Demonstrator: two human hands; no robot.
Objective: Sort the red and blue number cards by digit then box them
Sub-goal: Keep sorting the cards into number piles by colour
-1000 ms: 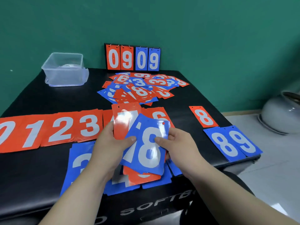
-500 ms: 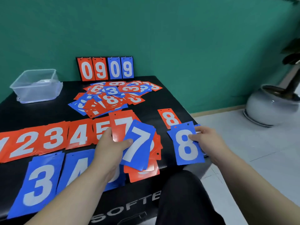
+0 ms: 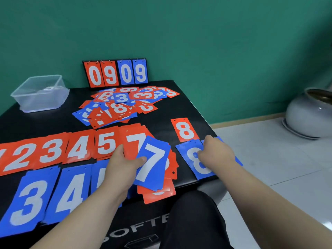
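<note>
Left grip: pinches unsorted stack, blue 7 card uppermost for reading. Right grip: curled on blue 8 card, near-right worktop, beside red 8 card to match digits; pinch unconfirmed.

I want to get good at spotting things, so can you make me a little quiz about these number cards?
1. True or false: the left hand holds a stack with the blue 7 card on top.
2. Which hand has its grip on the blue 8 card? A: the left hand. B: the right hand. C: neither.
3. Short answer: which four digits does the scoreboard by the wall show, read from left to right?

Key: 1 true. 2 B. 3 0909.
</note>
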